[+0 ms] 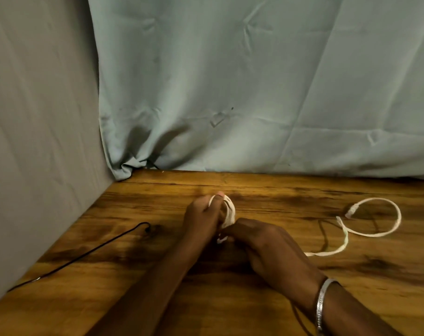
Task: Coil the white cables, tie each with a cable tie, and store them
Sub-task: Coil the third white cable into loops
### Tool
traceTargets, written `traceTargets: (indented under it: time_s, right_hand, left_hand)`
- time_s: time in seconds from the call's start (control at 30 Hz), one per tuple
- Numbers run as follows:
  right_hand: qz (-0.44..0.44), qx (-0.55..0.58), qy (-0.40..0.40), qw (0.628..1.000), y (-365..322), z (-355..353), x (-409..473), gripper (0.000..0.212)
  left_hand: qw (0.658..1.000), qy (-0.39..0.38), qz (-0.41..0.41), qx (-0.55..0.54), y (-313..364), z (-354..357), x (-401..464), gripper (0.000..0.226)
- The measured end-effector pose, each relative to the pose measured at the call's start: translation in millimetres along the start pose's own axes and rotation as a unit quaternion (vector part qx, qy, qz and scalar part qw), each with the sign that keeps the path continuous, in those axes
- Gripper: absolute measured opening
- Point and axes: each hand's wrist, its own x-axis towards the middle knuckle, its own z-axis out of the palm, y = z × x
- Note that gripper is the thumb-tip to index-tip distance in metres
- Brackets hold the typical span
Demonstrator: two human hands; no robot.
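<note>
Coiling is under way: the left hand (202, 214) holds the white cable's coil (227, 212) above the bench (138, 275), the right hand (261, 246) pinches it, its tail (375, 229) unwound, no tie seen.

— What colour is the cable (373, 221) on the bench (133, 275)?

— White, cream-tinted in this light. The coil (229, 212) is the same white.

— And the bench itself?

— Warm orange-brown wood, streaked with dark grain patches.

— The thin cord (89, 253) on the left?

— Black.

— The cloths behind?

— The back cloth (254, 81) is pale blue-green, creased; the side cloth (36, 117) is plain grey.

— The bracelet (323, 304)?

— Silver.
</note>
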Motion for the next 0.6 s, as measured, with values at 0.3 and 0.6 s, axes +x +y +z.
traceTargets:
  time_s: [0.3,0.6]
  right_hand:
    - [0.005,0.062,0.056,0.996,9.3,7.0,-3.8,0.037]
    - [0.032,0.141,0.145,0.979,15.1,3.6,-3.2,0.01]
  left_hand:
    - [0.993,-0.112,0.03,-0.04,0.7,2.5,-8.2,0.042]
    - [0.985,-0.152,-0.014,-0.083,16.2,3.5,-20.4,0.058]
